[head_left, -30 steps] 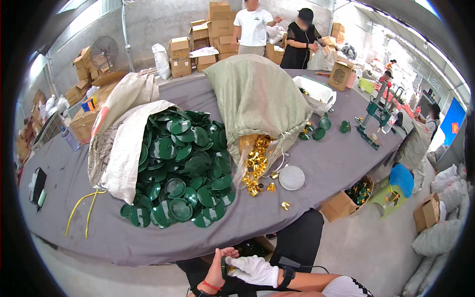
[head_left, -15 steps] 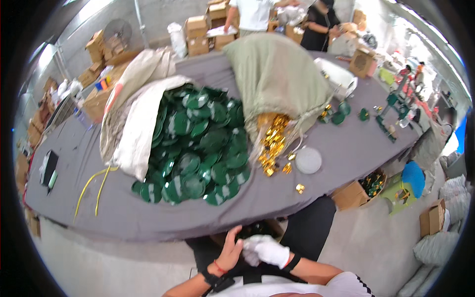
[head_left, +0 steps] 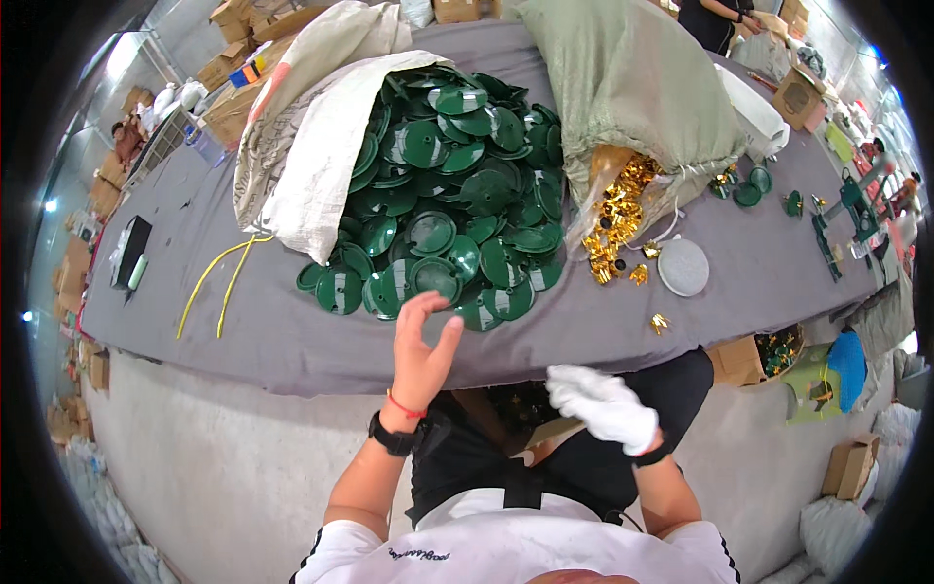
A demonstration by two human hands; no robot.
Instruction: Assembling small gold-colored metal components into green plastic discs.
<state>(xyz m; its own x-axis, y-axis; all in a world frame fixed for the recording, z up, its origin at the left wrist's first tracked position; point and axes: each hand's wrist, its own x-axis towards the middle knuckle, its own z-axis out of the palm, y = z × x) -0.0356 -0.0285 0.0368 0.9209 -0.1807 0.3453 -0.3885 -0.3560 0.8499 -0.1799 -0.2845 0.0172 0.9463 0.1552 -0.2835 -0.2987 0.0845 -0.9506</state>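
My bare left hand, with a red string and a black band at the wrist, reaches over the table's front edge, fingers apart and empty. Just beyond its fingertips lies a heap of round green plastic discs, spilling from a white woven sack. My right hand, in a white glove, is over my lap with its fingers stretched out and nothing visible in it. Below and between the hands, a box of dark pieces is partly hidden by the table and my legs.
A green sack spills shiny gold pieces beside a pale round disc. At right on the table stands a green fixture. Yellow cord and a black case lie left. A co-worker stands beyond the table.
My hands, close together over my lap before, have parted. The left has moved forward to the discs, the right to the right. The view has tilted downward.
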